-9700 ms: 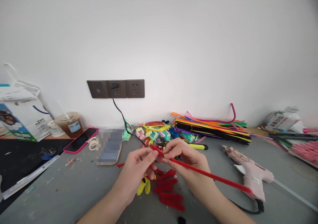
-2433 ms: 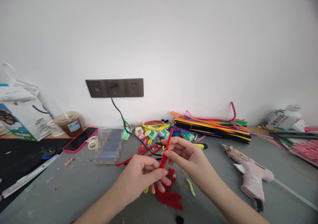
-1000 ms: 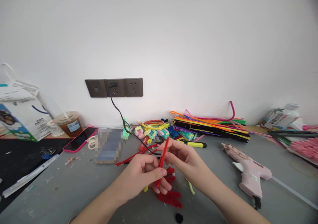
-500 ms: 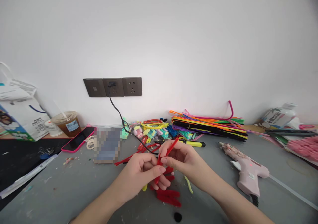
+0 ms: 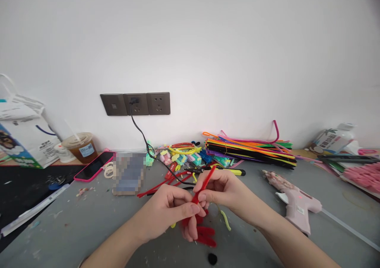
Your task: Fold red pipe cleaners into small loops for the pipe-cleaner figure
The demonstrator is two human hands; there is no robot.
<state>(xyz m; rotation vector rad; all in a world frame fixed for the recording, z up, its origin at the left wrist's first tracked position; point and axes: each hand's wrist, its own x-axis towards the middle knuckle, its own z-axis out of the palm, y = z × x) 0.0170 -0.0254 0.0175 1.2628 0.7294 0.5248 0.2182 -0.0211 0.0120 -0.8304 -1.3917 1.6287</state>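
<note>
Your left hand and right hand meet low in the middle of the view, both closed in a pinch on one short red fuzzy chenille stem. Your left thumb and fingers grip its lower part, and your right thumb and fingertips grip just above. It is held in the air over the scuffed grey tabletop, slanting up to the right, with its slim, straight top end sticking out free. Its lower end is hidden by your fingers, so you cannot tell its full shape.

Below your left fingers lie plush red folded loops, partly covered by that hand. A pale yellow-green fuzzy curl rests just to their right, and a small round black fuzzy piece sits near them.

Among the containers, a clear plastic lidded cup with a white label stands at the back left, holding brown liquid and a pale straw. A small white tub is beside it, then a white printed carton; you cannot see inside either. At the back right leans a whitish bottle with a palm tree on its label.
</note>
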